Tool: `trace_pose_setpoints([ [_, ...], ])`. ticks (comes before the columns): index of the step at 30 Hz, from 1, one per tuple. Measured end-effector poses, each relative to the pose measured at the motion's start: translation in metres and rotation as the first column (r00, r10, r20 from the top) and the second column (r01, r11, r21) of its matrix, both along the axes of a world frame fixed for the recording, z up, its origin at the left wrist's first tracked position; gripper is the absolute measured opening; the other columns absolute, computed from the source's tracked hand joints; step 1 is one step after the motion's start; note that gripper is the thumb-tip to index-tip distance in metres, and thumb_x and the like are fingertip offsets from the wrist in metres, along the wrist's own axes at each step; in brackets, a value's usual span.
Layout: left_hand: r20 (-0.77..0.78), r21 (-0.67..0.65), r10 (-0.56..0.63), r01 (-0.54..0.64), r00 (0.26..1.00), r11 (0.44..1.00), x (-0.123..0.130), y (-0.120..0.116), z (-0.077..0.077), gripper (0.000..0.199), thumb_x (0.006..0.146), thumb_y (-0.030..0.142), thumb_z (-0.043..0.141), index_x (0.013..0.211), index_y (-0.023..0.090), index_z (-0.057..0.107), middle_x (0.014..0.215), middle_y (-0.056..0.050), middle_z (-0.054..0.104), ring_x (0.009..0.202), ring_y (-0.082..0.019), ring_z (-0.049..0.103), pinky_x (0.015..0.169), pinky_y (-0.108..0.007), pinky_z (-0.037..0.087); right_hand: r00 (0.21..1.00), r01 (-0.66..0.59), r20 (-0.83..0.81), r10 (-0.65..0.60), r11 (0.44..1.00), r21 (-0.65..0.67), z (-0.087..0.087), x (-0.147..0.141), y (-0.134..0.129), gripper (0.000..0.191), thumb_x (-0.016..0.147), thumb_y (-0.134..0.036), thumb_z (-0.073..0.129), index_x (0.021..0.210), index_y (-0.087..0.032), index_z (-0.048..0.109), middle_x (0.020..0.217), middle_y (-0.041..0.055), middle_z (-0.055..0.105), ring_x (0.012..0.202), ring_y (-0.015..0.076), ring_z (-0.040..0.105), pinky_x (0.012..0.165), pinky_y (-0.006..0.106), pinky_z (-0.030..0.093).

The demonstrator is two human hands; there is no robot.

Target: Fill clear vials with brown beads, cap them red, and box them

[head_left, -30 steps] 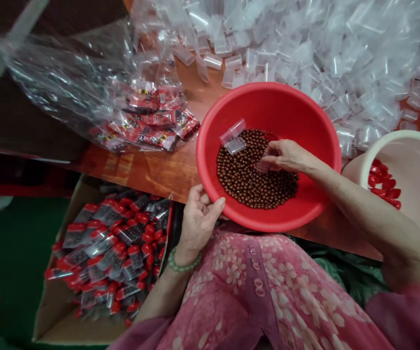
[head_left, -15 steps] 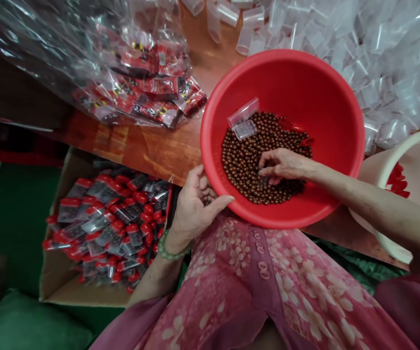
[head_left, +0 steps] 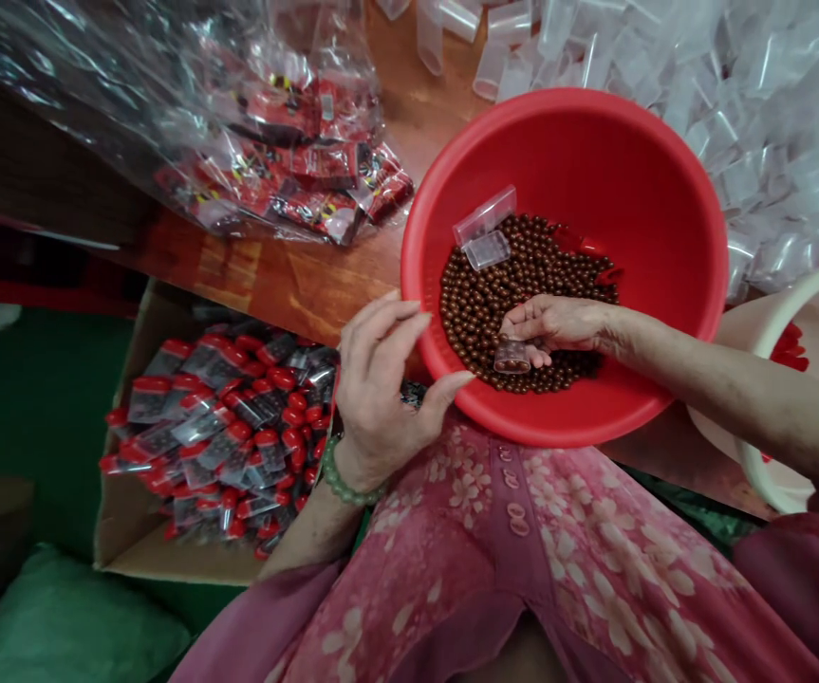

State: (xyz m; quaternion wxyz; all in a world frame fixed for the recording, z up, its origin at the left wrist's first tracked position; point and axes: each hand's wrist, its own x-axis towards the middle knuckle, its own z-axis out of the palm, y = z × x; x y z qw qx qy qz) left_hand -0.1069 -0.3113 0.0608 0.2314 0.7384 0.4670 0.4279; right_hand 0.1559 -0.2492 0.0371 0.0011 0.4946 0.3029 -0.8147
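Note:
A red plastic basin (head_left: 651, 199) holds a heap of small brown balls (head_left: 480, 308). Inside it, my right hand (head_left: 555, 323) grips a small clear plastic container (head_left: 511, 358) with some brown balls showing in it, low over the heap. Two more clear containers (head_left: 486, 216) lie on the balls at the back left of the basin. My left hand (head_left: 391, 379), with a green bead bracelet (head_left: 344, 479) at the wrist, is beside the basin's left rim. Its fingers are spread and it holds nothing.
Below left, a cardboard box (head_left: 167, 564) contains many red-capped clear containers (head_left: 228, 417). Red packets (head_left: 324, 180) lie in clear plastic bags on the wooden table (head_left: 267, 275). Empty clear containers (head_left: 757, 104) pile up behind the basin. At right stands a white tub (head_left: 757, 379) with red pieces.
My right hand has lifted and turned the clear container, so it shows above the balls. My left hand has opened its fingers and come off the basin's rim.

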Motion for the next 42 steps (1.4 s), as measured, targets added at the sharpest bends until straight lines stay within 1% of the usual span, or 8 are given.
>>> trace_pose_setpoints([
  [9, -0.16, -0.048, -0.397, 0.395, 0.904, 0.918, 0.029, 0.01, 0.011, 0.058, 0.094, 0.023, 0.068, 0.148, 0.019, 0.051, 0.146, -0.017, 0.059, 0.142, -0.035, 0.053, 0.119, -0.058, 0.047, 0.984, 0.112, -0.146, -0.104, 0.992, 0.053, 0.018, 0.006, 0.001, 0.016, 0.088, -0.025, 0.073, 0.079, -0.015, 0.065, 0.056, -0.0021, 0.064, 0.043, 0.0072, 0.055, 0.044, 0.016, 0.047],
  [23, 0.027, -0.139, -0.405, 0.404, 0.914, 0.904, 0.048, 0.028, 0.018, 0.034, 0.095, 0.024, 0.067, 0.129, 0.019, 0.066, 0.122, -0.012, 0.077, 0.112, -0.026, 0.074, 0.101, -0.041, 0.061, 0.941, 0.212, -0.297, -0.162, 0.967, 0.144, 0.028, -0.018, -0.029, 0.044, 0.072, -0.057, 0.077, 0.074, -0.016, 0.062, 0.055, 0.0001, 0.065, 0.035, 0.0074, 0.049, 0.036, 0.019, 0.039],
  [26, 0.216, -0.221, -0.389, 0.433, 0.895, 0.874, 0.05, 0.027, 0.023, 0.019, 0.095, 0.021, 0.067, 0.114, 0.019, 0.069, 0.124, -0.011, 0.076, 0.116, -0.024, 0.073, 0.103, -0.037, 0.06, 0.988, 0.058, -0.152, -0.012, 0.952, 0.302, 0.045, -0.013, -0.028, 0.045, 0.086, -0.06, 0.061, 0.09, -0.016, 0.063, 0.074, 0.0047, 0.072, 0.048, 0.0113, 0.06, 0.047, 0.023, 0.047],
  [29, 0.497, -0.403, -0.214, 0.443, 0.841, 0.801, 0.055, 0.026, 0.027, 0.018, 0.099, 0.028, 0.062, 0.114, 0.019, 0.062, 0.138, -0.013, 0.068, 0.117, -0.022, 0.073, 0.096, -0.034, 0.063, 0.896, -0.42, 0.392, 0.209, 0.684, 0.596, 0.062, 0.004, -0.022, 0.031, 0.102, -0.04, 0.047, 0.104, -0.016, 0.066, 0.102, 0.0111, 0.074, 0.082, 0.0187, 0.07, 0.075, 0.03, 0.054],
  [31, 0.639, -0.486, -0.1, 0.501, 0.762, 0.716, 0.059, 0.026, 0.026, 0.022, 0.101, 0.035, 0.06, 0.116, 0.019, 0.056, 0.136, -0.013, 0.068, 0.107, -0.019, 0.076, 0.089, -0.031, 0.065, 0.601, -0.749, 0.792, 0.111, 0.425, 0.508, 0.067, 0.02, -0.015, 0.025, 0.102, -0.025, 0.046, 0.11, -0.014, 0.067, 0.115, 0.0181, 0.07, 0.1, 0.0261, 0.068, 0.084, 0.035, 0.052],
  [33, 0.705, -0.508, -0.054, 0.557, 0.707, 0.657, 0.064, 0.027, 0.024, 0.026, 0.101, 0.039, 0.061, 0.115, 0.02, 0.052, 0.122, -0.011, 0.073, 0.095, -0.015, 0.077, 0.085, -0.028, 0.065, 0.3, -0.908, 0.954, -0.002, 0.305, 0.287, 0.064, 0.036, -0.009, 0.031, 0.097, -0.013, 0.044, 0.12, -0.011, 0.065, 0.124, 0.0234, 0.065, 0.109, 0.0316, 0.065, 0.084, 0.037, 0.05],
  [36, 0.739, -0.507, -0.035, 0.59, 0.672, 0.628, 0.067, 0.032, 0.019, 0.03, 0.097, 0.04, 0.067, 0.113, 0.02, 0.051, 0.105, -0.007, 0.075, 0.086, -0.013, 0.075, 0.081, -0.025, 0.064, 0.095, -0.968, 0.995, -0.01, 0.232, 0.095, 0.047, 0.056, -0.002, 0.037, 0.094, -0.008, 0.043, 0.124, -0.009, 0.065, 0.117, 0.0231, 0.068, 0.109, 0.0335, 0.064, 0.082, 0.038, 0.048],
  [42, 0.772, -0.497, -0.033, 0.636, 0.635, 0.59, 0.064, 0.039, 0.018, 0.033, 0.09, 0.027, 0.072, 0.115, 0.02, 0.052, 0.101, -0.004, 0.072, 0.084, -0.011, 0.072, 0.078, -0.023, 0.059, 0.111, -0.966, 0.994, -0.007, 0.236, 0.11, 0.03, 0.072, 0.01, 0.032, 0.094, -0.01, 0.043, 0.114, -0.007, 0.069, 0.106, 0.0215, 0.071, 0.099, 0.0317, 0.067, 0.079, 0.038, 0.045],
])
